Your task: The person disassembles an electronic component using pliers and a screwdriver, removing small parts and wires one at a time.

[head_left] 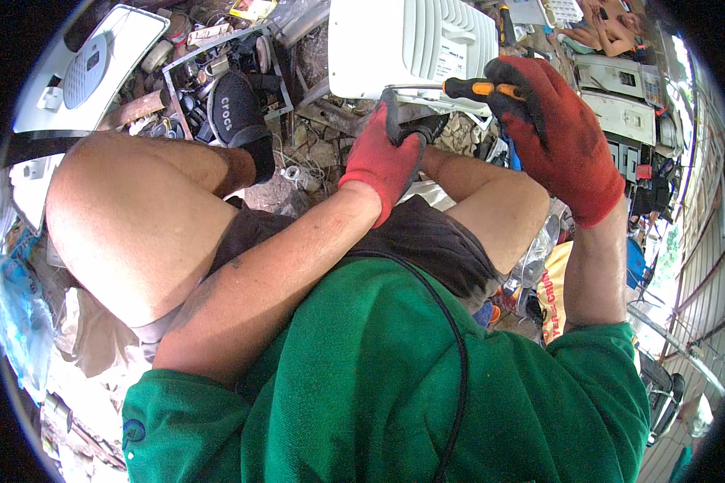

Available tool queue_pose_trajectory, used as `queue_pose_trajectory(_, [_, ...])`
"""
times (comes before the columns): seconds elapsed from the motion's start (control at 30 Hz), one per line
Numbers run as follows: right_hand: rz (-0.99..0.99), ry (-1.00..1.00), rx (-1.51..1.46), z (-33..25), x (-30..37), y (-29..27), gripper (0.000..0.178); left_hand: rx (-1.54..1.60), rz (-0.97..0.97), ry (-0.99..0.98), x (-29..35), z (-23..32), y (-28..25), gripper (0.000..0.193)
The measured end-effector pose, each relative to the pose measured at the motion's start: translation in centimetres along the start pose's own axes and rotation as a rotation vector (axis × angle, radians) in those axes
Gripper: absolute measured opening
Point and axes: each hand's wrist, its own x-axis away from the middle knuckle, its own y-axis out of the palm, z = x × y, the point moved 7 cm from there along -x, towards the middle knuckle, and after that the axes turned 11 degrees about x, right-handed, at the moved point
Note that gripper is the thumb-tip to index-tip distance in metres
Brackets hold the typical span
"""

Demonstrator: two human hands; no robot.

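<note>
A white ribbed plastic casing (387, 48) stands tilted in front of me, beyond my knees. My left hand (381, 157), in a red glove with dark fingertips, is closed at its near lower edge; some of those fingers are hidden. In the matching glove, my right hand (552, 133) grips the orange-and-black handle of a screwdriver (467, 88). The thin metal shaft points left across the casing's lower edge, and its tip lies close to my left fingertip.
An open metal frame box (171, 88) full of dark parts sits beyond my shoe (234, 113). A white panel (121, 60) lies far left. Several pale casings (620, 117) are stacked at right. Another person (616, 32) is at the far right. Rubble and wires cover the ground.
</note>
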Motion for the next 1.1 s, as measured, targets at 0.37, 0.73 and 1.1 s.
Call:
queue_pose_trajectory(0.37, [-0.017,0.059,-0.112,0.6,-0.6,0.0,0.049,-0.120,0.093,0.105,0.0,-0.2,0.0,0.068])
queue_pose_trajectory(0.73, [0.014,-0.060,-0.086,-0.4,-1.3,-0.6,0.045,0.005,-0.013,-0.035,-0.1,-0.4,0.3,0.085])
queue_pose_trajectory(1.1, [0.002,0.011,-0.274,-0.1,-0.9,-0.5,0.044,-0.022,-0.002,-0.010,-0.1,-0.1,0.4,0.084])
